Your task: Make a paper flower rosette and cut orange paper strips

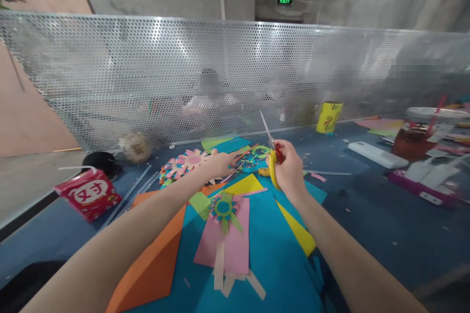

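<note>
My right hand [290, 166] is closed around scissors [272, 156] with yellow and red handles; their blades point up and away. Over a heap of paper scraps, my left hand [222, 164] reaches to the right edge of pink paper flowers [193, 159]. Its fingers are partly hidden and blurred, so a grip does not show. Thin coloured paper strips [249, 150] lie by its fingertips. Nearer me, a layered paper rosette [223, 208] in blue, pink and green lies on a pink sheet [220, 244], with pale strips [219, 266] at its lower edge.
Blue sheets [282, 259], an orange sheet [157, 254] and yellow paper cover the near table. At left stand a red snack pouch [90, 193] and a jar [135, 146]. A yellow can [329, 117], white case [377, 155] and purple power strip [422, 186] are right. A perforated metal screen [147, 83] closes off the back.
</note>
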Motion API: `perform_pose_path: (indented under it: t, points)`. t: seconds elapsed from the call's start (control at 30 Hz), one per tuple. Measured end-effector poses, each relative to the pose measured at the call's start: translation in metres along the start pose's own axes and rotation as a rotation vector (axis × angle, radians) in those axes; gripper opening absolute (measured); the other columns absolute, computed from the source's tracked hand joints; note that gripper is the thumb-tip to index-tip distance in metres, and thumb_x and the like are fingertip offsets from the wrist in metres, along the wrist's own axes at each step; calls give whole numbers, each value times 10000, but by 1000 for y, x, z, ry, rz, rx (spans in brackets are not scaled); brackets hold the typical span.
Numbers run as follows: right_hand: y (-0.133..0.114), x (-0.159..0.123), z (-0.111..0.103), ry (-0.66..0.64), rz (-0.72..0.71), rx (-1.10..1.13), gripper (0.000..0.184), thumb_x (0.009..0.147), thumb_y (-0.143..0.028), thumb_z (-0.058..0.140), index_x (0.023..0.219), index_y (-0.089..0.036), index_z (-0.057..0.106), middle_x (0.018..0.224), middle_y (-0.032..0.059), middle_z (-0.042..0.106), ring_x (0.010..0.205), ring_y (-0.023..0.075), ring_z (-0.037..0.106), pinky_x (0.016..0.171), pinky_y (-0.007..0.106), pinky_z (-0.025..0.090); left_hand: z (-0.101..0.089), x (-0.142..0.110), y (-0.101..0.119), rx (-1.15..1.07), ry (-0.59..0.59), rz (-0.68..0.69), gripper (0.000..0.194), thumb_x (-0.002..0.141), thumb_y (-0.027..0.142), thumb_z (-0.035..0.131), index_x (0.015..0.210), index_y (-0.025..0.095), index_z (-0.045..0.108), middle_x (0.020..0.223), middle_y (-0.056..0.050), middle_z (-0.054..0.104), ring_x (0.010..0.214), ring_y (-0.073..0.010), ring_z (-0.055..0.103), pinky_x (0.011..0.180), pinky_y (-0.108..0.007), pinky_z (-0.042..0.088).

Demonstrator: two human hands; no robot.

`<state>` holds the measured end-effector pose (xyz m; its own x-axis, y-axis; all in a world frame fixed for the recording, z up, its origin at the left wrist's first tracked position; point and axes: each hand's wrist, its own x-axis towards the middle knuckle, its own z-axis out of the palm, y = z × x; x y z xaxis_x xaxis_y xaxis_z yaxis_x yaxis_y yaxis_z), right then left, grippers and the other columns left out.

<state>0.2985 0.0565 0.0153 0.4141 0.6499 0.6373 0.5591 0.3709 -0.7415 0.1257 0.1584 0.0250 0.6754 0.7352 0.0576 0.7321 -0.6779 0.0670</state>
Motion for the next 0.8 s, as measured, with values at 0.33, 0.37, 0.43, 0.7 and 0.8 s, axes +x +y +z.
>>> perform_pose_path:
  t: [0.33,0.37,0.43,0.7,0.8]
  points:
    - [1,1,1,-10,25,9,287,645,-214,556,931,-218,548,815,54,670,689,197,626,606,318,474,5,5,5,143,31,74,666,754,231,537,1377,254,302,910,-69,720,938,-283,597,833,-389,288]
    - [1,1,1,-12,26,8,286,645,-215,557,931,-218,548,815,54,669,690,195,625,606,315,474,6,6,5,147,34,82,660,759,237,534,1377,253,300,909,-72,718,930,-280,598,827,-387,285]
    - [1,1,1,-17,29,5,284,646,-215,558,929,-220,548,812,51,666,696,193,626,607,312,474,8,8,4,150,39,97,643,769,240,524,1373,254,302,906,-66,716,930,-265,600,825,-373,279]
    - [0,1,1,-23,21,-9,271,653,-216,563,923,-227,546,798,42,662,707,197,626,623,317,479,12,7,-2,141,66,114,623,792,201,468,1383,248,274,946,-52,713,970,-241,590,848,-363,264]
    - [2,2,1,-16,16,-9,270,659,-214,562,929,-225,545,833,53,666,754,205,632,646,321,479,11,1,-4,116,67,115,622,811,281,462,1394,263,247,949,-34,717,978,-245,587,836,-355,287]
